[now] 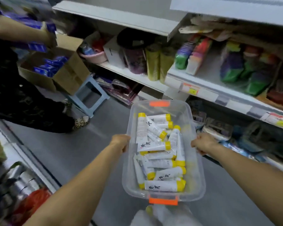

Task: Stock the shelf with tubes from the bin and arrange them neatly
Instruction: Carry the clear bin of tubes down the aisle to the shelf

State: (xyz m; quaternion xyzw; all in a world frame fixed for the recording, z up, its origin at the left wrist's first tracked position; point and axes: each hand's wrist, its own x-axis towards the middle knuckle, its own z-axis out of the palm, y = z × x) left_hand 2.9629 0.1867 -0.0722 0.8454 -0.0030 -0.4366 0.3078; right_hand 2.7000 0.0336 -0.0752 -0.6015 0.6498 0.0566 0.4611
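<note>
A clear plastic bin with orange clips at both ends hangs in the aisle in front of me. Several white tubes with yellow caps lie jumbled inside it. My left hand grips the bin's left rim and my right hand grips the right rim. White shelves holding packaged goods run along the right side, beyond the bin.
Another person stands at the left, handling blue boxes over an open cardboard box set on a blue-grey stool. A low shelf of goods lies at the lower left. Grey floor stretches between the shelves.
</note>
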